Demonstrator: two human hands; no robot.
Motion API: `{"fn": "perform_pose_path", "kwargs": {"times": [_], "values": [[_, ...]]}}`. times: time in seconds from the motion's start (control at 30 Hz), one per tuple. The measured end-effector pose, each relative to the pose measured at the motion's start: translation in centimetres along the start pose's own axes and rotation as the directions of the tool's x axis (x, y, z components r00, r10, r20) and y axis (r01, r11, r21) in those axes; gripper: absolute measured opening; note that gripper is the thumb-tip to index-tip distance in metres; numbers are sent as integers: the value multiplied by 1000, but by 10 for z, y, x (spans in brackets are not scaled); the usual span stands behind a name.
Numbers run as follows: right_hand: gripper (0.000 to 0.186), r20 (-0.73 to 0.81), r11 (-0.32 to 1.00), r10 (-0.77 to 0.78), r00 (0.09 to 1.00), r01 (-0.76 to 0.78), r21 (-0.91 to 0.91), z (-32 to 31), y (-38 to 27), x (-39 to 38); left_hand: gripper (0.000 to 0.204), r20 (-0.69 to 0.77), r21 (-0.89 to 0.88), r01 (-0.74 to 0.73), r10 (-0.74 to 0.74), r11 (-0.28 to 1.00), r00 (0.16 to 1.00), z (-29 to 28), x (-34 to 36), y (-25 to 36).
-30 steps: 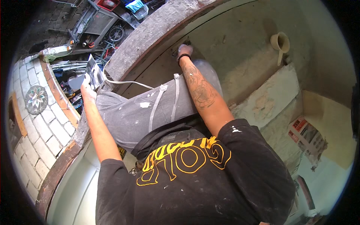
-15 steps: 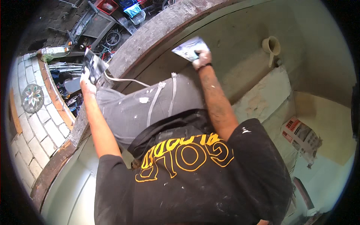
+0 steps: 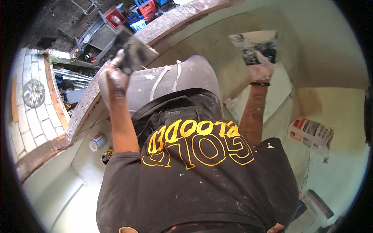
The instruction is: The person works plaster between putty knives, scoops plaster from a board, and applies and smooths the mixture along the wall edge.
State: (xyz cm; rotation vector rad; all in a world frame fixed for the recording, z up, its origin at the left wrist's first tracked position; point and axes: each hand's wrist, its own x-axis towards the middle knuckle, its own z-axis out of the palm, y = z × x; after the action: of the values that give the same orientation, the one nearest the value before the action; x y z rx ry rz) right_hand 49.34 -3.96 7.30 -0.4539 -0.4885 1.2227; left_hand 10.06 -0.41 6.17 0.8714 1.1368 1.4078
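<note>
My right hand [image 3: 262, 70], dusted white and wearing a dark wristband, grips a broad putty knife [image 3: 261, 37]. Its wide blade has pale filler along the far edge and dark smears nearer my fingers. On the left, my left hand [image 3: 117, 74] is closed round a second broad putty knife [image 3: 136, 53], blurred by motion. That darker blade tilts over my grey trousers [image 3: 155, 79], close to a rough ledge. Both blades are held up, apart from each other; the right one appears before the greenish curved wall [image 3: 307, 50].
The rough ledge [image 3: 171, 21] curves round the far side. Crates [image 3: 147, 8] and clutter lie beyond it. Two cans [image 3: 97, 143] stand by my left elbow. A torn paper bag [image 3: 309, 134] lies at right, above a dark block [image 3: 320, 204]. Pale bricks [image 3: 37, 120] pave the far left.
My right hand has swung right with its putty knife, its blade now turned more face-on. My left hand has moved right and up with the other. Cans have come into view.
</note>
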Motion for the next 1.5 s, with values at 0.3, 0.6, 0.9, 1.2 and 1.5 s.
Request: {"fn": "perform_pose_path", "kwargs": {"times": [0.3, 0.6, 0.9, 1.2, 1.5], "values": [[44, -6, 975, 213, 977, -213, -69, 94, 87, -21, 21, 56, -472, 100, -83, 876, 995, 44, -53, -2], [30, 243, -131, 25, 970, 244, -961, -109, -16, -32, 29, 154, -288, 157, -116, 945, 981, -71, -2, -47], [43, -512, -681, -136, 848, -455, -574, -284, -91, -253, 75, 398, 728, -602, 513, 329, 761, -123, 3, -76], [32, -502, -697, -217, 837, -493, -521, -289, -37, -219, 61, 150, 540, -198, 139, 818, 979, -94, 17, -75], [29, -533, -807, -176, 828, -432, -403, -302, 6, -216, 48, 206, 547, -335, 264, 768, 942, -76, -19, -74]]}}
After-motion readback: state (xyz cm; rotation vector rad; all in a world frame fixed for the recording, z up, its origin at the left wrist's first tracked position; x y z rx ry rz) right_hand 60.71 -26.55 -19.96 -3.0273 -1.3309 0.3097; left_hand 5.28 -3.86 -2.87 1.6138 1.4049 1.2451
